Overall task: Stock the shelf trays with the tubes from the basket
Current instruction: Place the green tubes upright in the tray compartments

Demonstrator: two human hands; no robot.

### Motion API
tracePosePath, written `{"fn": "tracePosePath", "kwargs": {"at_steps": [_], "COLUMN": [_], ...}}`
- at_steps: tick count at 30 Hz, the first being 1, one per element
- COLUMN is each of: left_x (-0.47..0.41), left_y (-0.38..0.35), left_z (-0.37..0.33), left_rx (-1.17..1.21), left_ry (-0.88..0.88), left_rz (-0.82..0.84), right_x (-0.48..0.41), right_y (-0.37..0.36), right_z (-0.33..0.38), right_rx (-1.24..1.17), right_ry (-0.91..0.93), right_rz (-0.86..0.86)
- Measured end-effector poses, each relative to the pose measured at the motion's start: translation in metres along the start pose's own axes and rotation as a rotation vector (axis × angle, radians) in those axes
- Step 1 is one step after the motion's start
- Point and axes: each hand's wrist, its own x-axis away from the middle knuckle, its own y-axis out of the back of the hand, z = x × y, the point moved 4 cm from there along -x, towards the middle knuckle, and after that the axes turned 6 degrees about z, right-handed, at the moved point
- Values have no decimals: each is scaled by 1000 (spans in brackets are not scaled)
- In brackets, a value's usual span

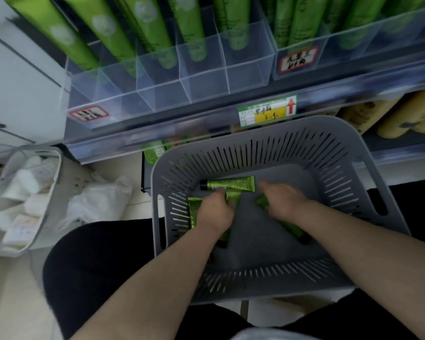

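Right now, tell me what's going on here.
A person has both hands in the basket. The left hand seems to grip one green tube; the right hand lies on a second tube, grip blurred. A third tube lies loose at the far side. The front cells of the shelf trays are empty.

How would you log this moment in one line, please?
picking from basket | left hand: grips left tube | right hand: on right tube, grip blurred | loose tube: far side | shelf tray: part-filled

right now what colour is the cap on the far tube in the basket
Black cap on a green tube, head view.
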Motion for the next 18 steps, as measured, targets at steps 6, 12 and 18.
{"fn": "tracePosePath", "kwargs": {"at_steps": [6, 12, 18], "left_x": [27, 49, 79], "left_y": [35, 76, 131], "left_z": [-11, -33, -83], "left_rx": [145, 193, 14], "left_ry": [-151, -283, -538], "left_rz": [-188, -364, -557], "right_x": [30, 79, 135], "right_y": [40, 92, 171], "right_z": [16, 41, 80], "right_rx": [-53, -129, -108], "right_ry": [65, 197, 353], "right_rz": [-212, -458, -784]}}
